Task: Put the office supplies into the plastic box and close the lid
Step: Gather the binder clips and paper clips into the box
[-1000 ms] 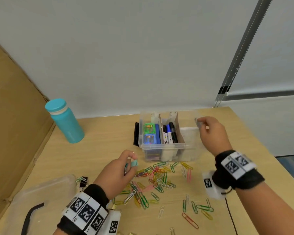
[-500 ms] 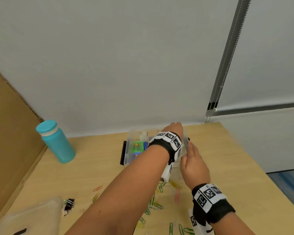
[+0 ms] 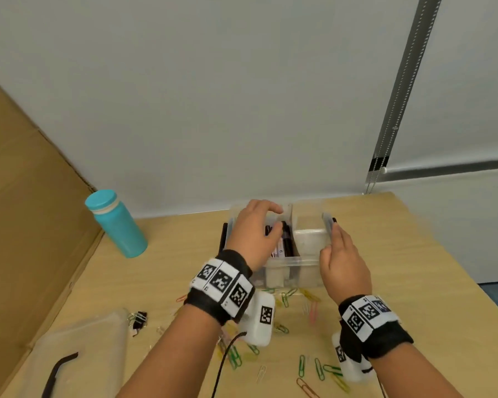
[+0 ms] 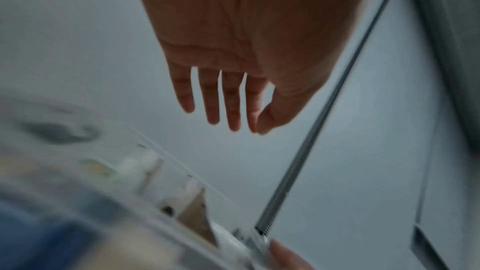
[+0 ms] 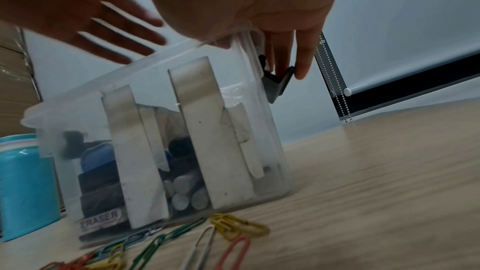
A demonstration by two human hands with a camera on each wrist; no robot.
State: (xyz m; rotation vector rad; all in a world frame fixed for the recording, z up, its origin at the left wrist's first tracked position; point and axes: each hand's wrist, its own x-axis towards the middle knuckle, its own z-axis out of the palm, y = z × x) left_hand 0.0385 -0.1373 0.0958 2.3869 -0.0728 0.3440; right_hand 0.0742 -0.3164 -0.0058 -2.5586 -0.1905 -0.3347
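The clear plastic box stands open at the table's far middle, split by dividers. Markers lie in its middle compartment, and an eraser in the left one. My left hand hovers over the left and middle compartments, fingers straight and empty. My right hand holds the box's right rim, thumb inside and fingers outside on the black latch. Several coloured paper clips lie scattered on the table in front of the box. The clear lid lies at the front left.
A teal bottle stands left of the box. A cardboard sheet leans along the table's left side. A black binder clip lies beside the lid. A white wall backs the table, whose edge runs close on the right.
My left hand left the paper clips, where it pinched a small teal thing, and moved over the box; it is now empty. My right hand stayed at the box's right rim.
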